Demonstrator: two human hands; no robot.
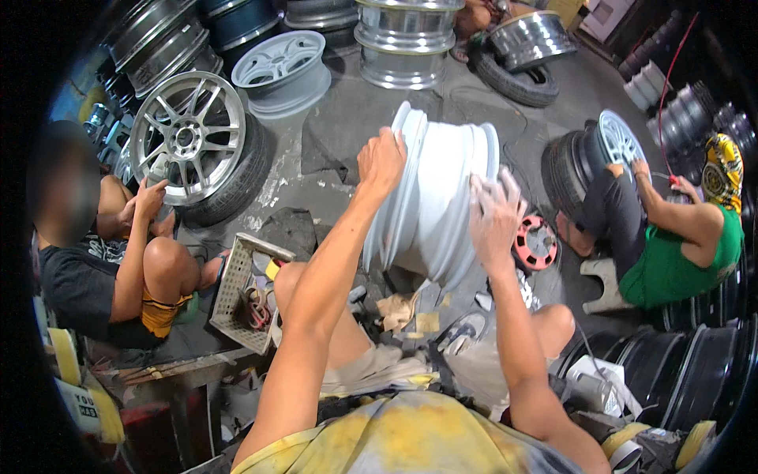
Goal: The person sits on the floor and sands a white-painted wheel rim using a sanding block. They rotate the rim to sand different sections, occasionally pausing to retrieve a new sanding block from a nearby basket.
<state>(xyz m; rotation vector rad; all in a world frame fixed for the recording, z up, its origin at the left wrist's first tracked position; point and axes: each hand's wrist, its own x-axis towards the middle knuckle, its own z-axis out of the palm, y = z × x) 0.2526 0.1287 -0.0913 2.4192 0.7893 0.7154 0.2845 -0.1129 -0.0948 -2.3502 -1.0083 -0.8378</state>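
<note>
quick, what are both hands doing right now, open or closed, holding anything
Left hand: closed on the white rim, at its left edge.
Right hand: open, blurred, at the rim's right edge; firm contact can't be told.

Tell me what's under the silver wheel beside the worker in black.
A black tire shows beneath the silver wheel, along its lower right edge; the wheel covers the rest.

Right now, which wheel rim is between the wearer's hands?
The pale centre rim: left hand grips one edge, right hand is at the other; other rims are farther off.
</note>
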